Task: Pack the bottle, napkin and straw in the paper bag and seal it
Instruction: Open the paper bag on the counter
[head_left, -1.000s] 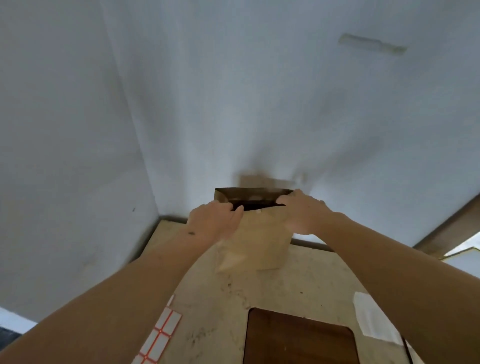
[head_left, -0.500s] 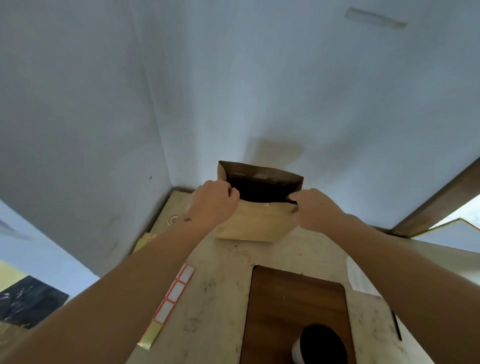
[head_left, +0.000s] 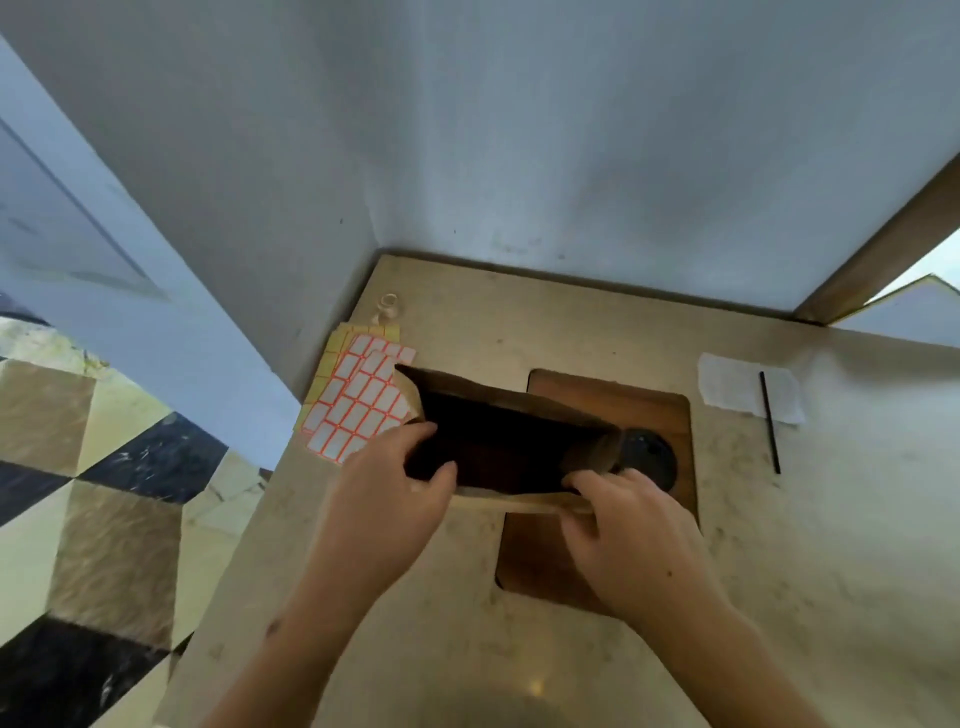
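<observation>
I hold the brown paper bag (head_left: 524, 402) upright over the table with its mouth spread wide and dark inside. My left hand (head_left: 387, 491) grips the near rim at the left, and my right hand (head_left: 626, 522) pinches the near rim at the right. The bottle's black cap (head_left: 649, 457) shows just behind the bag's right corner, standing on a brown wooden board (head_left: 660, 415). A white napkin (head_left: 732, 384) lies flat at the right of the table, with a thin black straw (head_left: 770, 422) across it.
Sheets of white stickers with orange borders (head_left: 358, 402) lie at the table's left edge, near a small ring (head_left: 388, 302). Grey walls close the back and left. The marble table (head_left: 831, 519) drops off at left to a patterned floor (head_left: 104, 519).
The view has tilted down, bringing the whole table, napkin and straw into sight. Both hands have brought the bag nearer and lower and pulled its mouth wider.
</observation>
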